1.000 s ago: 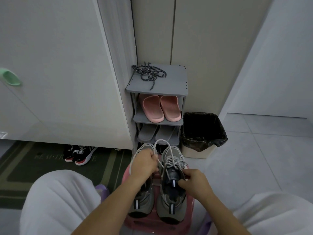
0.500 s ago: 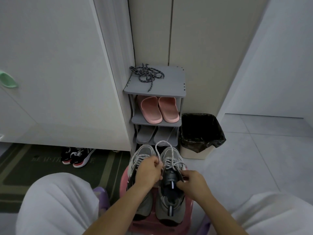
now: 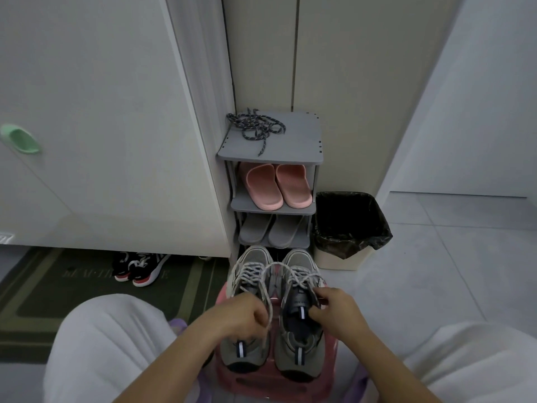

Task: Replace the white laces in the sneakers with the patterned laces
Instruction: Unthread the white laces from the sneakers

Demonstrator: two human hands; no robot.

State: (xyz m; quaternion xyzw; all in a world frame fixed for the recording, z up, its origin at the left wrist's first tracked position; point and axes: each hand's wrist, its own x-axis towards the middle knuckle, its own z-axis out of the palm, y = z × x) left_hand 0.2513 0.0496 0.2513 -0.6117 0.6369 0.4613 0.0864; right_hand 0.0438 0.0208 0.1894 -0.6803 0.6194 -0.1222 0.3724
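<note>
The left hand (image 3: 241,317) grips a white woven lace (image 3: 270,295) looping over the right grey sneaker (image 3: 299,344); the right hand (image 3: 334,311) pinches it beside the tongue. Dark patterned laces (image 3: 255,129) lie on the grey plastic rack (image 3: 296,141), well beyond both hands.

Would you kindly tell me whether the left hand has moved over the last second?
Yes. The left hand, gripping the white lace, has drawn back toward the person, from the left sneaker's laced middle toward its heel.

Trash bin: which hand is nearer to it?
Right. The right hand sits on the right sneaker, closest to the bin; the left hand is over the left sneaker, farther off.
</note>
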